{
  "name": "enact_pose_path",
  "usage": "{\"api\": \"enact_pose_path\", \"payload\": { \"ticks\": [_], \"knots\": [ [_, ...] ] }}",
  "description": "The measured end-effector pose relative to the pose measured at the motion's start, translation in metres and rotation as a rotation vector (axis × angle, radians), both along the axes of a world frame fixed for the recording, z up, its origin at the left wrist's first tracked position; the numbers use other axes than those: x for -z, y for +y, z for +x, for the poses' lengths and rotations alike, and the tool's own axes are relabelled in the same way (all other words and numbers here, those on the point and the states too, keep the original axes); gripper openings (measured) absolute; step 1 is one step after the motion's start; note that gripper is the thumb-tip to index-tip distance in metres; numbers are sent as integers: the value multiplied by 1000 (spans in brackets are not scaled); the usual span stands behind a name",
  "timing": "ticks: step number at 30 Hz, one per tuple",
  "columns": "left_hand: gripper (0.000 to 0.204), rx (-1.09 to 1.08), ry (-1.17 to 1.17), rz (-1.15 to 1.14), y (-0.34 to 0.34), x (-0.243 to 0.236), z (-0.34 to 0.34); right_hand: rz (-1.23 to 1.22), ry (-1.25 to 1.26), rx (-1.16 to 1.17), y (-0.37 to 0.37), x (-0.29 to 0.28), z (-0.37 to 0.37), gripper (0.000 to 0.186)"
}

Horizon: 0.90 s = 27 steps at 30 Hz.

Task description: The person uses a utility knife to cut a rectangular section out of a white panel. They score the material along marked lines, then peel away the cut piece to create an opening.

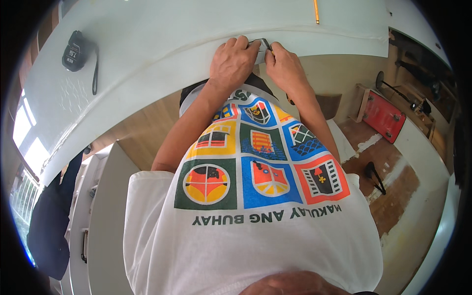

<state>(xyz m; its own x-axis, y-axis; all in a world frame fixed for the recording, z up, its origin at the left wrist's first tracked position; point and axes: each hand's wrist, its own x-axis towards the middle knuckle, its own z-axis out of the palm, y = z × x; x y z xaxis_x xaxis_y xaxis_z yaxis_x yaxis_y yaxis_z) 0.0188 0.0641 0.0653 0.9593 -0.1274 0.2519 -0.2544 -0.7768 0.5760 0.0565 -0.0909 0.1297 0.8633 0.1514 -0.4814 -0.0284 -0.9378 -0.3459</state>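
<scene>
At the near edge of a pale, smooth tabletop (167, 29), both of my hands are close together. My right hand (285, 66) is closed, thumb and fingers pinching the right end of a small black-and-grey angled tool (264, 43). My left hand (232, 61) is curled, and its fingertips grip the tool's other end. The tool bridges the gap between the hands; its exact kind is too small and covered to make out. A black tape measure (74, 51) with a wrist strap lies on the tabletop to the left. Farther off, right of my hands, lies a yellow pencil (316, 12).
A pale film or seam runs along the tabletop near its curved edge. To the right below stand a red panel (383, 115) and a black bracket-like piece (375, 177) on a patchy brown surface. Dark cloth (51, 231) hangs at the left beside white shelving (105, 211).
</scene>
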Motion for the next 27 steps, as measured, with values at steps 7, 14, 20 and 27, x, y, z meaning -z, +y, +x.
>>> {"api": "enact_pose_path", "payload": {
  "ticks": [7, 14, 20, 27],
  "knots": [
    [37, 65, 44, 100, -1, -6, -2, 102, 25, -65, -14, -60, 30, 32],
    [30, 68, -1, 95, 3, -2, 2, 164, -98, 56, -21, -11, -11, 31],
    [27, 69, -17, 138, -3, -3, 3, 139, -181, 56, -9, 12, -20, 27],
    [25, 64, -19, 123, -6, -5, 3, 95, -214, 8, -13, 15, -15, 26]
  ]
}}
